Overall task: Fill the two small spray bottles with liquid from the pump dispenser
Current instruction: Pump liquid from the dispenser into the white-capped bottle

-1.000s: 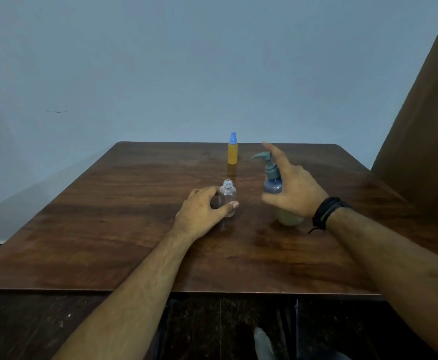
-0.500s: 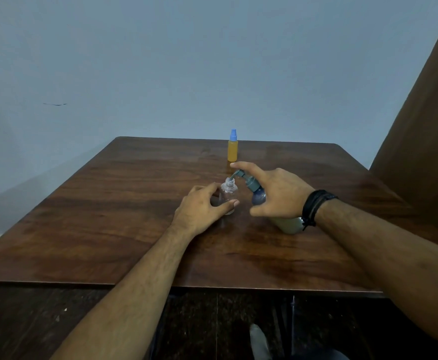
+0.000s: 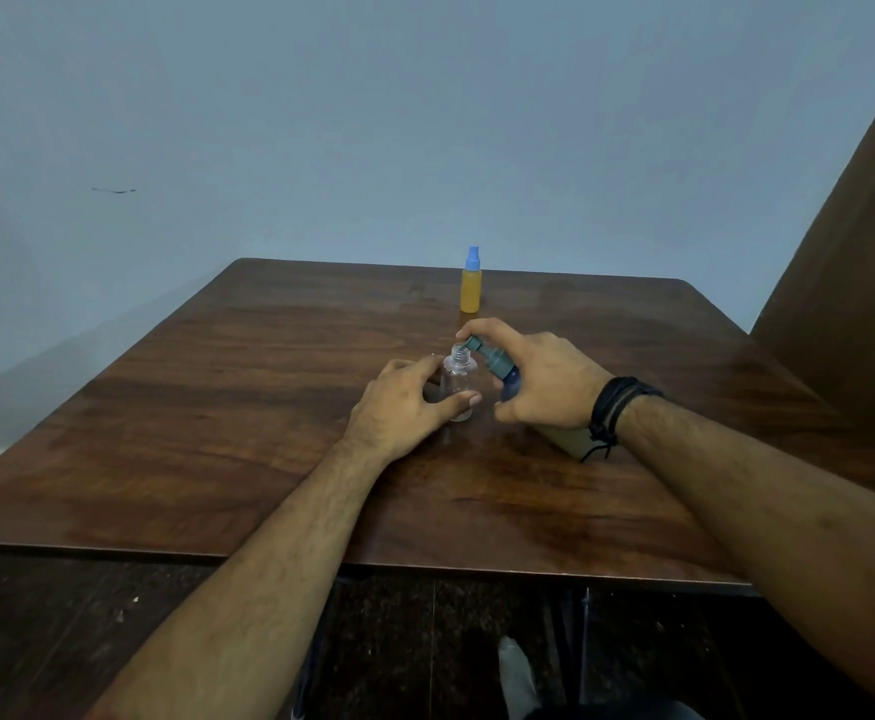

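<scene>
A small clear bottle (image 3: 457, 379) with an open threaded neck stands upright mid-table. My left hand (image 3: 404, 402) holds it, thumb across its lower front and fingers behind. The pump dispenser (image 3: 498, 362) is tilted left, its grey-green nozzle right at the clear bottle's mouth. My right hand (image 3: 542, 379) grips the dispenser, with the index finger lying over the pump head. Most of its pale body is hidden under that hand and wrist. A second small bottle (image 3: 471, 288), orange-yellow with a blue cap, stands upright farther back.
The brown wooden table (image 3: 217, 407) has its near edge just below my forearms and its far edge by a pale blue wall. A brown panel (image 3: 866, 262) rises at the right. Dark floor shows below the table.
My right hand took hold of the dispenser, tilted it left and brought its nozzle to the clear bottle's mouth. The left hand kept its hold on the clear bottle.
</scene>
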